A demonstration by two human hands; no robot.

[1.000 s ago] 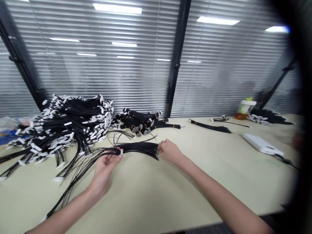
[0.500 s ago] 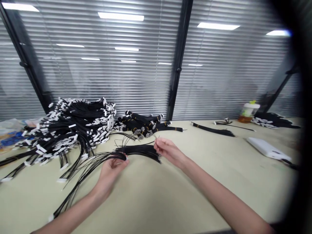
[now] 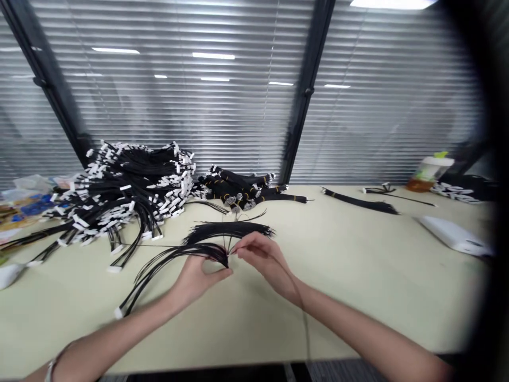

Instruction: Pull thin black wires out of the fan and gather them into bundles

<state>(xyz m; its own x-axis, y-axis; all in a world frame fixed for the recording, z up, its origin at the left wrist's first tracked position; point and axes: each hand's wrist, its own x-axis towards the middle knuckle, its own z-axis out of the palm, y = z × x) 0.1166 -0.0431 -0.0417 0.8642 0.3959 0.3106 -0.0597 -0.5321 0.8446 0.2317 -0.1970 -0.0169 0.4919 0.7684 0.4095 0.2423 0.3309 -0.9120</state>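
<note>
My left hand [image 3: 201,276] is closed on the end of a black wire harness [image 3: 170,253], whose wires fan out leftward to a white connector [image 3: 119,312] near my forearm. The end in my fingers is too small to make out fully. My right hand [image 3: 264,257] pinches the tip of a single thin wire [image 3: 303,307] right beside that end; the rest of this wire trails over my right wrist toward the table's front edge. Just behind both hands lies a loose bundle of black wires [image 3: 226,229].
A large heap of black harnesses with white connectors [image 3: 139,180] stands back left. Banded black wire bundles [image 3: 242,188] are piled at the back middle. Farther right are another bundle [image 3: 358,202], a white device [image 3: 453,235] and a jar [image 3: 429,172]. Window blinds rise behind the table.
My right hand has come left and down from above the loose bundle to my left hand, bringing a single wire. The head view has tilted down a little.
</note>
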